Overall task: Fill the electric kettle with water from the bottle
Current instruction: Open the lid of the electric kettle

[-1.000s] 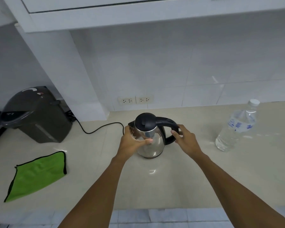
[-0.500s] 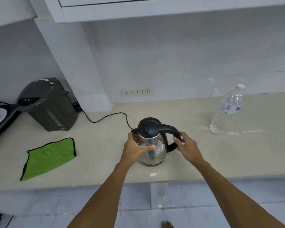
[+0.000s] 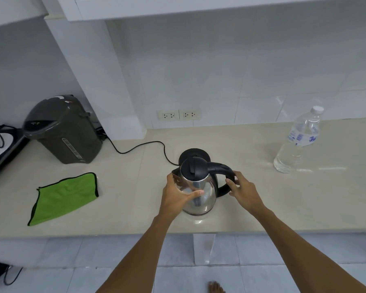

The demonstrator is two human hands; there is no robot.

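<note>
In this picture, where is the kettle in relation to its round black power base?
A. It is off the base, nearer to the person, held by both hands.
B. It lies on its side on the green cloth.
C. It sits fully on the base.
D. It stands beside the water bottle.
A: the kettle is in front of the exposed base, with the left hand on its body and the right hand at its handle.

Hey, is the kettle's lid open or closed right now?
Closed. The black lid sits flat on the steel kettle, no gap showing, while the left hand holds its body and the right hand its handle.
</note>
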